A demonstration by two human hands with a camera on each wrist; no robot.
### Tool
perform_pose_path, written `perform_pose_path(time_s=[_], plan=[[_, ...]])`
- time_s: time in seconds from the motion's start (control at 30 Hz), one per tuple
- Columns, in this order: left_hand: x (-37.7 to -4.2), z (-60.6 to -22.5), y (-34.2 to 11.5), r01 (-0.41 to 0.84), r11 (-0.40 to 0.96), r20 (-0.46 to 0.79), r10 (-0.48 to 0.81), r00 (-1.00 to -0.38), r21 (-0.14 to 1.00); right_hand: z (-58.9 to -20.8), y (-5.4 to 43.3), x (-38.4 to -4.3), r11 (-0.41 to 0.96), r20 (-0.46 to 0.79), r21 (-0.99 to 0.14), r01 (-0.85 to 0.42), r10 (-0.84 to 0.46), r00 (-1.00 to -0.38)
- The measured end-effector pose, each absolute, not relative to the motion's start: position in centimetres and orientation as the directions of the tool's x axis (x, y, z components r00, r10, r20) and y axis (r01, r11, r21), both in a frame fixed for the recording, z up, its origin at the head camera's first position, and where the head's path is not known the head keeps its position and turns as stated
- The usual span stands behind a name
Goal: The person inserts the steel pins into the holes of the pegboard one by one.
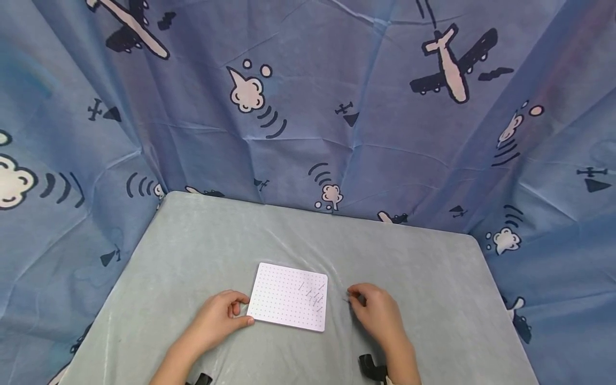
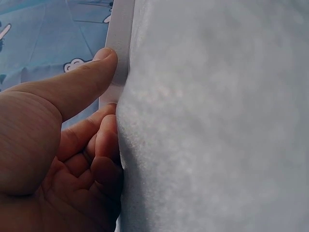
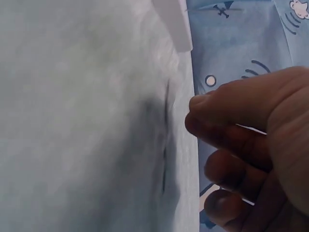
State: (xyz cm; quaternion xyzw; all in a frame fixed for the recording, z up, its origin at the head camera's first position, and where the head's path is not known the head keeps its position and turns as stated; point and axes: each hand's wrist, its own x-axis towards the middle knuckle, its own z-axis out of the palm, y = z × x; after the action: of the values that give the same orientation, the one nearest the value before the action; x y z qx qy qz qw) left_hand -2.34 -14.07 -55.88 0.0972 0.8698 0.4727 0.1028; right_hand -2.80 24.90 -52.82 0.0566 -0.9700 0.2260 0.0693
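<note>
A white pegboard with rows of small holes lies on the cloth-covered table. Several thin dark pins stand in its right part. At the board's left edge, my left hand grips the near-left corner, thumb on the near side and index finger at the left side. The left wrist view shows that thumb pressed on the board's pale side wall. Right of the board, my right hand has thumb and index fingertips together, pinching a thin pin that pokes out leftward; in the right wrist view the pin is hardly visible.
A grey-green cloth with creases covers the table. Blue curtains printed with planes and clouds hang behind and at both sides. Dark wrist camera mounts show at the near edge, below the hands.
</note>
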Motion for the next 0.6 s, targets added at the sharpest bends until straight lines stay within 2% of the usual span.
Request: perform_pose_path(time_s=[0.4, 0.6], plan=[[-2.3, -56.05, -14.14, 0.075, 0.528, -0.083, 0.269, -0.96, 0.846, -53.45, 25.28, -2.21, 0.919, 0.03, -0.388, -0.068, -0.062, -0.998], [-2.37, -56.14, -14.09, 0.076, 0.528, -0.082, 0.269, -0.96, 0.846, -53.4, 25.23, -2.29, 0.931, 0.003, -0.36, -0.066, -0.069, -0.998]])
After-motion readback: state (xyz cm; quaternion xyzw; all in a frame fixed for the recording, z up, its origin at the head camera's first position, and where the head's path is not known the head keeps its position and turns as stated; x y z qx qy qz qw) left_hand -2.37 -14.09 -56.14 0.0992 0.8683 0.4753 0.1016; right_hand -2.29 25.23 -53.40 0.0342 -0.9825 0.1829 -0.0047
